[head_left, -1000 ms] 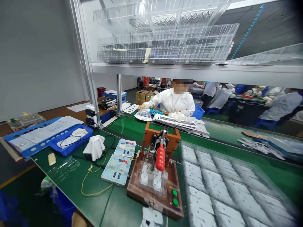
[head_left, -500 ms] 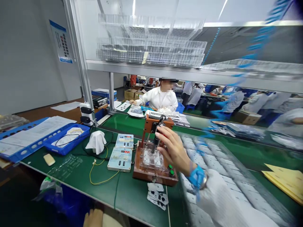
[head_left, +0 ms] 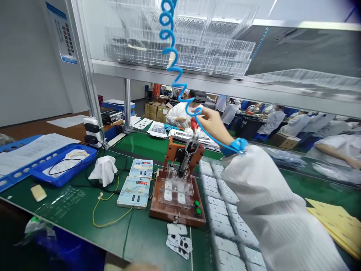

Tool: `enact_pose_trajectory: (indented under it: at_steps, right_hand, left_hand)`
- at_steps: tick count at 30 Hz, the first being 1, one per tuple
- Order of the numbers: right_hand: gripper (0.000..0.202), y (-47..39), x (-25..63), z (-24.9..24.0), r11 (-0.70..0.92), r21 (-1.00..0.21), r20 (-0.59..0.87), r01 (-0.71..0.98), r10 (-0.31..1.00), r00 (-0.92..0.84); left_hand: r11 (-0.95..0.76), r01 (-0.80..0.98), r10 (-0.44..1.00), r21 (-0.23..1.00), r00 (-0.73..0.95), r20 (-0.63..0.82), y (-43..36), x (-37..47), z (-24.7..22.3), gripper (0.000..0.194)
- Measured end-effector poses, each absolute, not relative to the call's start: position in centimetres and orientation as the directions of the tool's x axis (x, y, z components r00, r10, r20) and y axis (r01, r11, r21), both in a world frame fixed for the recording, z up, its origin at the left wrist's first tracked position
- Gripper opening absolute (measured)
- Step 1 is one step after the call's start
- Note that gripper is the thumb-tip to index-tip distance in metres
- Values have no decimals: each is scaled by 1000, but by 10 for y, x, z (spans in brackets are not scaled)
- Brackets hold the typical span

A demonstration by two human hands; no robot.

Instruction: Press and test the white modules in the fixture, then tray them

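Observation:
My right hand [head_left: 213, 122], with a blue wrist strap [head_left: 238, 146], has its fingers curled at the red tip of the clamp lever [head_left: 194, 124]; the coiled cord partly covers the fingers. The lever stands up from a brown press fixture [head_left: 176, 215] with a clear plastic plate [head_left: 176, 186] over pale flat pieces. Two green buttons [head_left: 198, 211] sit at its right front. My left hand [head_left: 142, 266] shows only as a blur at the bottom edge, its fingers hidden. Flat grey parts [head_left: 179, 242] lie in a small pile before the fixture.
Left of the fixture are two digital display boxes [head_left: 134, 192], a white cloth [head_left: 103, 170] and a blue tray [head_left: 60, 180]. Trays of pale parts [head_left: 217, 210] lie at right. A blue coiled cord [head_left: 175, 71] hangs in front. Another person [head_left: 180, 114] sits opposite.
My right hand has moved up and away with the red-tipped lever, which now points upward. My left hand has dropped nearly out of view, and the blue coiled cord has swung left.

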State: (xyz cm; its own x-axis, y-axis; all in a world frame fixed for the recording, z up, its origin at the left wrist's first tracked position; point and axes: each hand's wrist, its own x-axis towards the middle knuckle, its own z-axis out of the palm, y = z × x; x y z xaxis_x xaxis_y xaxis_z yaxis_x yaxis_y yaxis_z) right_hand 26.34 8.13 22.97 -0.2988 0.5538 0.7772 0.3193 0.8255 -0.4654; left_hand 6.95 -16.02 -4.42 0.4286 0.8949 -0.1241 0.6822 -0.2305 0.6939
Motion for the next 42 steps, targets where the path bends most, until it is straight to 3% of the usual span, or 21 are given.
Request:
enact_pose_trajectory:
  at_steps: [3,5,7,9,12,15,18,26,35,39,42]
  right_hand:
    - [16,81,279,189,779,-493,822,388,563,-84]
    - [9,58,296,144,786,-490,865,378,491,101]
    - [12,28,314,97,791,-526,850,313,501,160]
    - [21,2,328,57,785,-514,828,345,559,-37]
    - [22,-18,334,24,839,-364,608,406,544,-579]
    - [27,-15,326,20,869,-201,336,452,495,-801]
    - [30,-3,318,23,880,-162,252,447,475,-843]
    - [34,2,319,15,861,-310,418,403,504,-756]
    - [34,-19,368,28,778,-282,401,562,628,-667]
    - [33,-19,414,38,643,-254,414,722,747,-520]
    - [32,-21,463,44,493,-261,506,830,802,-317]
  left_hand:
    - [-337,583,890,739,454,48,-136,77,-1,26]
    - [-400,618,906,677,380,188,-114,81,15,28]
    - [-436,684,899,584,361,249,-90,84,19,31]
    - [-460,734,888,499,392,242,-68,87,14,32]
    - [-509,756,859,411,472,197,-45,88,9,33]
    - [-564,744,823,358,545,163,-36,87,14,34]
    - [-598,733,800,325,576,172,-31,83,21,33]
    - [-689,665,724,287,648,238,-12,79,10,35]
    - [-740,641,669,204,665,332,-2,68,-1,30]
    - [-728,657,677,198,642,360,2,66,-11,33]
    - [-692,695,712,197,611,347,5,65,-24,39]
